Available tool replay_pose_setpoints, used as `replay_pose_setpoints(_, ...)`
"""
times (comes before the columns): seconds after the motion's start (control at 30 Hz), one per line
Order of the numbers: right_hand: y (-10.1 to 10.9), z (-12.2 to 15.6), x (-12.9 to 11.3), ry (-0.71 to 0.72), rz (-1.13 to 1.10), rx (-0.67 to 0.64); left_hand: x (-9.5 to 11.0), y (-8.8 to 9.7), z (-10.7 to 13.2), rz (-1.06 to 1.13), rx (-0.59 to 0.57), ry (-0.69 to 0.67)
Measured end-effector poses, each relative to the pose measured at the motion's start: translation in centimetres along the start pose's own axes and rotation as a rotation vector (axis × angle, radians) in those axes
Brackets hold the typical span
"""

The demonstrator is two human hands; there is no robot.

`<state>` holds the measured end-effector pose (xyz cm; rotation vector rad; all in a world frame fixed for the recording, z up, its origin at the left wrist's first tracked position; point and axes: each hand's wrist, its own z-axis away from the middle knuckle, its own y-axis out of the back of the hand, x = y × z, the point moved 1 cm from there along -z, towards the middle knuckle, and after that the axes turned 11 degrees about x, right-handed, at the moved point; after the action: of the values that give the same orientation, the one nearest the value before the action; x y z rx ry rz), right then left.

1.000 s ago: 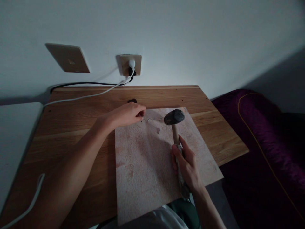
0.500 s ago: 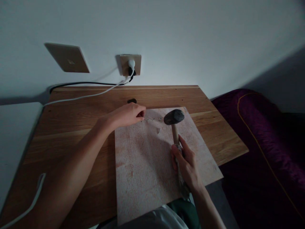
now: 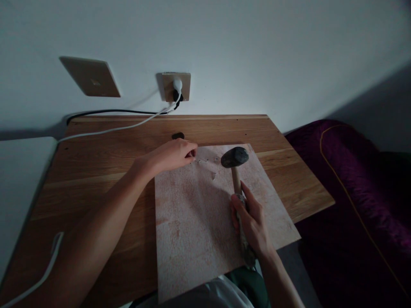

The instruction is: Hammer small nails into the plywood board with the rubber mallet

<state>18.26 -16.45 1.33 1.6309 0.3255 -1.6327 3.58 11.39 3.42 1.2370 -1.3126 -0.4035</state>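
Note:
My right hand (image 3: 252,218) is wrapped around the handle of a hammer (image 3: 235,157), whose dark head hangs over the right part of a pale, rough wooden board (image 3: 189,222). At the board's far left corner, my left hand (image 3: 180,155) is closed with its fingers curled together. Whatever it pinches, if anything, is hidden. Just right of those fingers, a few small nail-like bits (image 3: 203,161) lie or stick in the board; they are too small to tell apart. A chipped spot (image 3: 213,176) shows nearer the board's middle.
Under the board is a wooden tabletop (image 3: 105,158). A small dark object (image 3: 178,135) lies behind my left hand. A white cable (image 3: 128,127) crosses the table to a wall socket (image 3: 176,87). Purple fabric (image 3: 353,205) lies at the right.

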Motion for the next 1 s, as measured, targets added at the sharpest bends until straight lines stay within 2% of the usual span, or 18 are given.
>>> replay_pose_setpoints(0.4, 0.06, -0.07, 0.29, -0.014, 0.027, 0.007, 0.07, -0.09, -0.03, 0.001, 0.014, -0.009)
replay_pose_setpoints(0.67, 0.01, -0.20, 0.36, 0.015, 0.016, 0.008, 0.30, -0.09, 0.03, 0.057, -0.081, 0.051)
replay_pose_setpoints(1.0, -0.01, -0.16, 0.33, -0.004, 0.016, 0.013, -0.06, 0.19, 0.01, 0.052, -0.079, 0.056)
